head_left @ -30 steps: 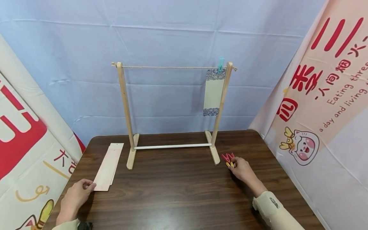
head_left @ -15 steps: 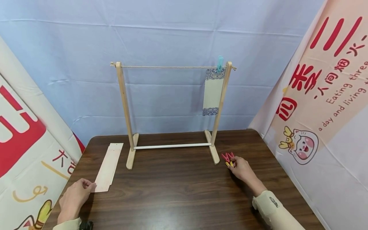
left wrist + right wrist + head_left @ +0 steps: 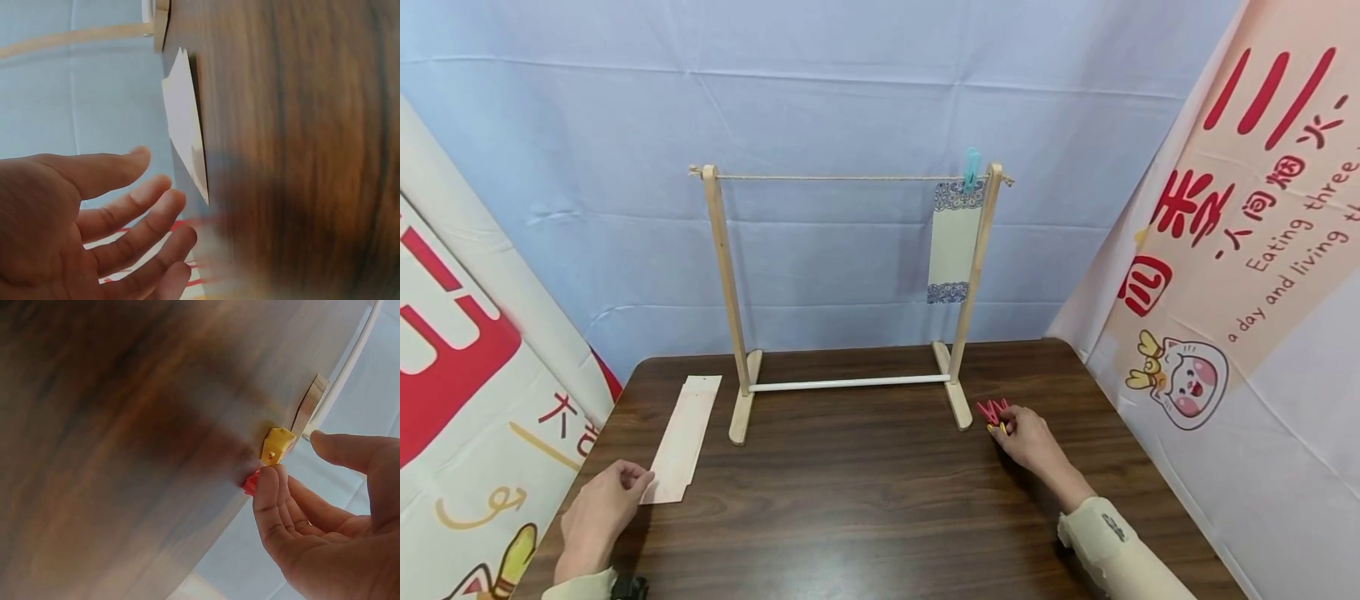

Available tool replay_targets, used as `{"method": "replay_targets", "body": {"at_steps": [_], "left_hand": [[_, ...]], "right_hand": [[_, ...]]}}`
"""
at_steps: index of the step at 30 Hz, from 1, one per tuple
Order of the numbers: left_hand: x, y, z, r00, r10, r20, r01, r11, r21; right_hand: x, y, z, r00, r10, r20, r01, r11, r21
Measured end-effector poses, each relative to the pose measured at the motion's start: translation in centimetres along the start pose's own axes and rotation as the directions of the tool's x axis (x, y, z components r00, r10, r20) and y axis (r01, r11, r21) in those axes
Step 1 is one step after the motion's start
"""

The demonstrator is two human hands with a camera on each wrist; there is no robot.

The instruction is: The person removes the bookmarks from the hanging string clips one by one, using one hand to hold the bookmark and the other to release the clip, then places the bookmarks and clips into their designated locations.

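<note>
My left hand (image 3: 602, 512) is at the near left corner of a pair of overlapping pale card strips (image 3: 681, 442) with small holes at the far end. In the left wrist view its thumb and fingers are spread, with the strips (image 3: 182, 109) lying beyond the fingertips. At the right of the table, my right hand (image 3: 1033, 442) reaches to a yellow clothespin (image 3: 277, 445) and red clothespins (image 3: 991, 412). The right wrist view shows fingertips right at the yellow clothespin, the thumb standing apart from it. Fingers partly hide the red one (image 3: 251, 483).
Across the back of the brown table (image 3: 850, 517) stands a wooden frame (image 3: 724, 267) with a rope (image 3: 835, 177) along its top. A blue clothespin (image 3: 972, 173) holds a blue-patterned card (image 3: 953, 246) on the rope's right end. A pale cloth (image 3: 842, 83) hangs behind.
The upper card strip has shifted over the lower one, so less of the lower shows. My left hand has moved slightly up and right. My right hand now covers more of the yellow clothespin.
</note>
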State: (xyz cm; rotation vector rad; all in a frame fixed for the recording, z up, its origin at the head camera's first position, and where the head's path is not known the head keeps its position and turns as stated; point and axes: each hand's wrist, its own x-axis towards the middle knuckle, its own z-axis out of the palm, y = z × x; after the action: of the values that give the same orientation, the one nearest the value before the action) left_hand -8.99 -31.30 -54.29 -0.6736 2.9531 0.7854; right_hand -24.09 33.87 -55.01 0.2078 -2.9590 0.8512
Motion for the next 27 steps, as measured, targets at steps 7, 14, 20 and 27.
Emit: {"method": "replay_targets", "body": {"at_steps": [7,14,20,27], "left_hand": [[0.0,1.1,0.3,0.997,0.067,-0.049,-0.067,0.998,-0.011],[-0.2,2.3,0.8,0.989,0.124,-0.083,-0.129,0.99,-0.051],[0.1,3.6,1.1,0.979,0.177,-0.099,-0.185,0.979,-0.079],[0.1,5.0,1.4,0.97,0.218,-0.103,-0.229,0.966,-0.116]], "right_hand": [[0.0,-0.4,-0.6,0.999,-0.029,-0.041,0.028,0.999,-0.019],[0.3,-0.6,-0.7,0.996,-0.06,-0.069,0.06,0.998,-0.002],[0.7,-0.7,-1.0,0.991,-0.097,-0.096,0.098,0.995,0.01],[0.9,-1.1,-1.2,0.989,-0.111,-0.098,0.114,0.993,0.02]]}}
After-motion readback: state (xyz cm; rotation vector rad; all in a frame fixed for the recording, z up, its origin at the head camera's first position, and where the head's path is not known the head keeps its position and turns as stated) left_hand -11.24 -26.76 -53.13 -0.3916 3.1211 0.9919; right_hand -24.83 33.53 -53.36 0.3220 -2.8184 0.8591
